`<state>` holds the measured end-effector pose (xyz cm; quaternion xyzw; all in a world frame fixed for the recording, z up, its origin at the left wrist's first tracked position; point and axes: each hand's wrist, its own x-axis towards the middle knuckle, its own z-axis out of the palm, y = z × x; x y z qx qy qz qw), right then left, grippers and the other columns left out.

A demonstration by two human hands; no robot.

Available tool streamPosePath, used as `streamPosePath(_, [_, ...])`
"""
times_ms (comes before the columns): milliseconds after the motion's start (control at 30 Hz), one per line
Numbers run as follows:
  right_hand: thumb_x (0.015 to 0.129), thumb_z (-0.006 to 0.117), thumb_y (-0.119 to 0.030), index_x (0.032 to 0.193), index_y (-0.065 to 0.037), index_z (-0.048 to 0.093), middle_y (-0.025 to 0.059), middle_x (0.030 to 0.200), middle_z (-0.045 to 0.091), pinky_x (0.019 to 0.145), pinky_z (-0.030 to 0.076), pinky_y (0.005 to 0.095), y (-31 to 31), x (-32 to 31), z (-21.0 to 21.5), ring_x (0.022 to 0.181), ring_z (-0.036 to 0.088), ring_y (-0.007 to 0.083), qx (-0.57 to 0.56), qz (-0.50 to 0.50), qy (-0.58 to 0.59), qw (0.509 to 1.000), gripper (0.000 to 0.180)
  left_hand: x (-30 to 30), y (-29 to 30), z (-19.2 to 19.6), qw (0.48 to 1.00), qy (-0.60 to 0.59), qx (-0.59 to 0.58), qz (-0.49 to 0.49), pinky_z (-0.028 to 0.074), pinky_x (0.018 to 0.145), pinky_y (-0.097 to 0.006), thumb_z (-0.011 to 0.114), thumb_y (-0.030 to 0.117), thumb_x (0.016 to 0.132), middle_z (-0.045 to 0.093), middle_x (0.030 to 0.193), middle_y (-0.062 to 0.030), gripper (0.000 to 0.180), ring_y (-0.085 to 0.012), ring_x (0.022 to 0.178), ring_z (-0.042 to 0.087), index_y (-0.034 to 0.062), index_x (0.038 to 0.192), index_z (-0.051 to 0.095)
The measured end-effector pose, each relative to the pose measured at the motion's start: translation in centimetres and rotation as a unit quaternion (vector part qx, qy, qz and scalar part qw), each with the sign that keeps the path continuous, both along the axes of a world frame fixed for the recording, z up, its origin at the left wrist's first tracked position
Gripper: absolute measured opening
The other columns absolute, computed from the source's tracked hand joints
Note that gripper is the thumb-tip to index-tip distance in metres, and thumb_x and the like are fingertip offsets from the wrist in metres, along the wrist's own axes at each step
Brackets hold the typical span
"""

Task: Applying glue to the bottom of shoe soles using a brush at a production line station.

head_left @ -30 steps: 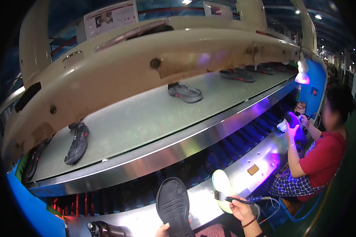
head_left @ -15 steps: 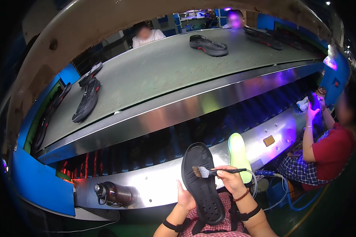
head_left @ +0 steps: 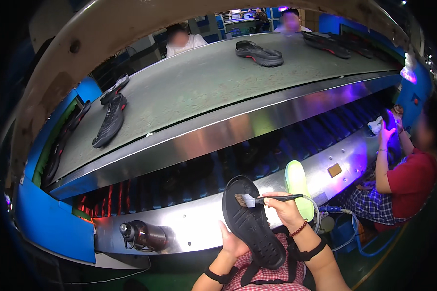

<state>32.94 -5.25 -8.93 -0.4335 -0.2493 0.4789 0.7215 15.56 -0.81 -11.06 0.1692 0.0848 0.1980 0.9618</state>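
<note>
By the left hand the black sole is gripped at its left edge; over its upper part, the brush is pinched by the right hand. Brushing seems unfinished; right of the black sole, the yellow-green sole is unheld.

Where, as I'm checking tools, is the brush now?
In the head view, below and right of centre, the right hand holds the brush over the black sole.

The sole is between the bottle, at left, and the block, at right; behind is the belt.
</note>
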Motion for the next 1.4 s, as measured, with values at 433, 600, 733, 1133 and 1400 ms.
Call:
streamPosePath(433, [0.078,0.066,-0.004,0.095,0.001,0.067,0.0091,0.092,0.067,0.076,0.049,0.0231,3.3,-2.8,1.9,0.084,0.061,0.0107,-0.036,-0.024,-0.257,0.965,0.018,1.0,0.8,-1.8,0.991,0.062,0.036,0.111,0.028,0.104,-0.049,0.020,0.081,0.074,0.036,0.137,-0.0117,0.095,-0.0317,0.125,0.036,0.0109,0.138,0.029])
streamPosePath(600, [0.076,0.063,-0.016,0.094,-0.002,0.066,0.0161,0.087,0.065,0.072,0.049,0.0334,1.3,-5.1,2.5,0.079,0.062,0.0281,0.041,-0.008,-0.478,0.877,0.023,1.3,1.5,-3.8,0.977,0.124,0.027,0.173,0.029,0.104,-0.042,0.020,0.078,0.078,0.043,0.131,-0.0084,0.085,-0.0253,0.121,0.040,0.0125,0.131,0.038])
streamPosePath(733, [0.070,0.067,-0.009,0.092,-0.002,0.065,0.0127,0.084,0.066,0.066,0.050,0.0330,-1.6,-5.2,0.9,0.071,0.062,0.0284,0.116,0.017,-0.553,0.825,0.022,0.7,3.6,-1.5,0.946,0.158,0.076,0.273,0.035,0.099,-0.041,0.022,0.074,0.081,0.052,0.120,-0.0083,0.081,-0.0246,0.112,0.048,0.0117,0.126,0.044])
streamPosePath(1133, [0.075,0.068,-0.006,0.095,-0.002,0.068,0.0092,0.084,0.067,0.064,0.048,0.0222,-1.9,-1.6,6.9,0.073,0.062,0.0118,0.047,0.022,-0.381,0.923,0.021,-0.1,1.4,1.2,0.991,0.074,0.031,0.110,0.033,0.103,-0.047,0.009,0.079,0.076,0.038,0.137,-0.0148,0.096,-0.0319,0.123,0.040,0.0085,0.138,0.028])
streamPosePath(1400, [0.073,0.068,-0.005,0.094,-0.002,0.069,0.0105,0.084,0.067,0.070,0.048,0.0264,-3.6,-2.6,6.0,0.075,0.061,0.0154,0.114,0.180,-0.343,0.915,0.021,0.4,1.2,1.9,0.980,0.109,0.048,0.161,0.037,0.100,-0.045,0.017,0.074,0.081,0.044,0.131,-0.0148,0.088,-0.0306,0.117,0.046,0.0069,0.134,0.037])
